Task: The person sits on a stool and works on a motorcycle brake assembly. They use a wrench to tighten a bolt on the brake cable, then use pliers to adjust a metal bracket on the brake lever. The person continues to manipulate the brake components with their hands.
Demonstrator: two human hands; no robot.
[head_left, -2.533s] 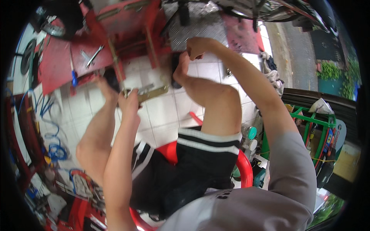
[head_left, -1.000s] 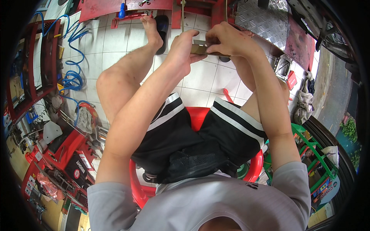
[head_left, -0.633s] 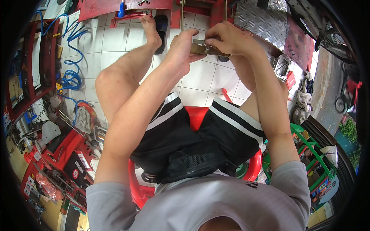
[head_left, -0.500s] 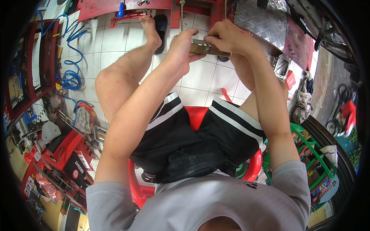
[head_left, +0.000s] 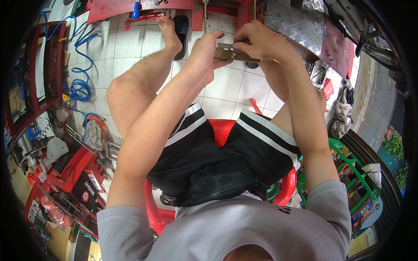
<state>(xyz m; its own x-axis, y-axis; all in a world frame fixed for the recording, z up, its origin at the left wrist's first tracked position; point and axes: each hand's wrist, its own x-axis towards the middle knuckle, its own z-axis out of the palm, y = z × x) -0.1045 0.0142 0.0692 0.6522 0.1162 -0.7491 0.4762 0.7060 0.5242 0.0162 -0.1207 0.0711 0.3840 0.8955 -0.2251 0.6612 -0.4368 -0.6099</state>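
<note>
Between both hands, above the tiled floor, is a flat, brownish-grey metal bracket-like piece (head_left: 225, 53). It has small holes or slots and what looks like a small bolt head. My left hand (head_left: 203, 56) grips its left end, with the thumb pointing up and the fingers underneath. At the right part of the piece, my right hand (head_left: 260, 41) is bent over it with curled fingers, thumb and forefinger pressed to its upper face. Those fingers hide part of the piece, so its exact kind cannot be told.
Ahead stands a red metal bench (head_left: 174, 5) with a blue-handled screwdriver (head_left: 136, 11). A diamond-plate sheet (head_left: 292, 19) lies at far right. A coiled blue air hose (head_left: 80, 89) hangs left, near red workshop equipment (head_left: 72, 167). A green rack (head_left: 355, 169) stands right; I sit on a red chair (head_left: 287, 187).
My hands and the metal piece have barely shifted; the right fingers have moved very slightly on it. Outside at the right, a red-and-black two-wheeler has gone out of view.
</note>
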